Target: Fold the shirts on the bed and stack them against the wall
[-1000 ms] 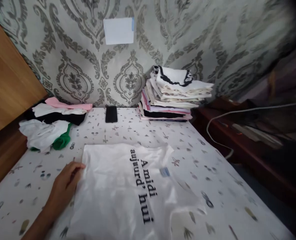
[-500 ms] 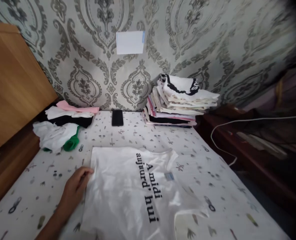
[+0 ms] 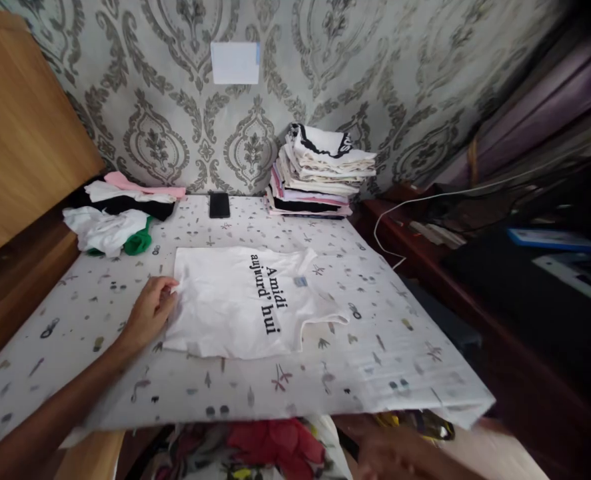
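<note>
One T-shirt (image 3: 222, 300) lies unfolded right of the left grip (image 3: 149, 310), which pinches its edge; beyond, a folded stack (image 3: 320, 180) seems done, loose clothes (image 3: 104, 228) remain; right grip (image 3: 400, 455) indeterminable.

A home, by its patterned wall (image 3: 325, 73) and folded clothes (image 3: 320, 179).

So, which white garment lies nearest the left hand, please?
The lettered shirt, spread flat beside the left hand; the others lie farther off, in the crumpled pile or the folded stack.
</note>
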`<state>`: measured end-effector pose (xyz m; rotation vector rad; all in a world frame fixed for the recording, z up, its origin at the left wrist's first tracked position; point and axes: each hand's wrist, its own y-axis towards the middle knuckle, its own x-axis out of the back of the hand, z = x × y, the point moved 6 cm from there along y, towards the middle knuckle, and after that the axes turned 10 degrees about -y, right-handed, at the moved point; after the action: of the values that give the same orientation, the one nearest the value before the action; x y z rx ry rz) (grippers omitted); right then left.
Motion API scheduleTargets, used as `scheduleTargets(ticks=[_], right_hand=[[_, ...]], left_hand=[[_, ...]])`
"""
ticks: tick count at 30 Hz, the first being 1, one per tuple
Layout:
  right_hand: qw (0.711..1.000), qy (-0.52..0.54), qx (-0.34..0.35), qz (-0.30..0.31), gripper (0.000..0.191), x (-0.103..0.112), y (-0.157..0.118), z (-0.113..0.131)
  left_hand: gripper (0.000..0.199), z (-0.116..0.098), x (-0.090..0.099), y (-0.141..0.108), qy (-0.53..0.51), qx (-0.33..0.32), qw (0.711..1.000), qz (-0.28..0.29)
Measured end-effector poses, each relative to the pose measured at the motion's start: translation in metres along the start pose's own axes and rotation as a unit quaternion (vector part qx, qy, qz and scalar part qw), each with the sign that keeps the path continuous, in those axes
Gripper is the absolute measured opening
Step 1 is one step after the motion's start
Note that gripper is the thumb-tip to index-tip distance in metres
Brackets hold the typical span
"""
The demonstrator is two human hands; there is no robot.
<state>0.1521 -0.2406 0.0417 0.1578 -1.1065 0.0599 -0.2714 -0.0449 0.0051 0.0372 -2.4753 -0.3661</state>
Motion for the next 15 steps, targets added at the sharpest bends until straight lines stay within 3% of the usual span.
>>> scheduleTargets(ticks=[2, 4, 6, 8, 12, 15], right_hand=[[0.998, 0.016, 0.01, 0.053, 0.028, -0.006, 0.026, -0.011], [0.998, -0.003, 0.003, 0.057, 0.035, -0.014, 0.061, -0.026], [0.997, -0.074, -0.014, -0.007, 0.042, -0.02, 0.095, -0.04], [0.987, -0.144, -0.017, -0.07, 0.05, -0.029, 0.119, -0.047], [0.982, -0.16, -0.007, -0.096, 0.038, -0.041, 0.133, -0.059], [0.983, -0.148, 0.014, -0.109, 0.026, -0.033, 0.124, -0.071]], left_hand=[[0.032, -0.017, 0.003, -0.018, 0.034, -0.02, 0.998, 0.042], [0.035, -0.033, 0.001, -0.039, 0.061, -0.042, 0.991, 0.113], [0.038, -0.044, -0.001, -0.058, 0.083, -0.063, 0.979, 0.177], [0.036, -0.049, -0.001, -0.069, 0.103, -0.086, 0.97, 0.204], [0.031, -0.049, 0.011, -0.065, 0.155, -0.121, 0.958, 0.209], [0.033, -0.05, 0.025, -0.059, 0.236, -0.119, 0.937, 0.23]])
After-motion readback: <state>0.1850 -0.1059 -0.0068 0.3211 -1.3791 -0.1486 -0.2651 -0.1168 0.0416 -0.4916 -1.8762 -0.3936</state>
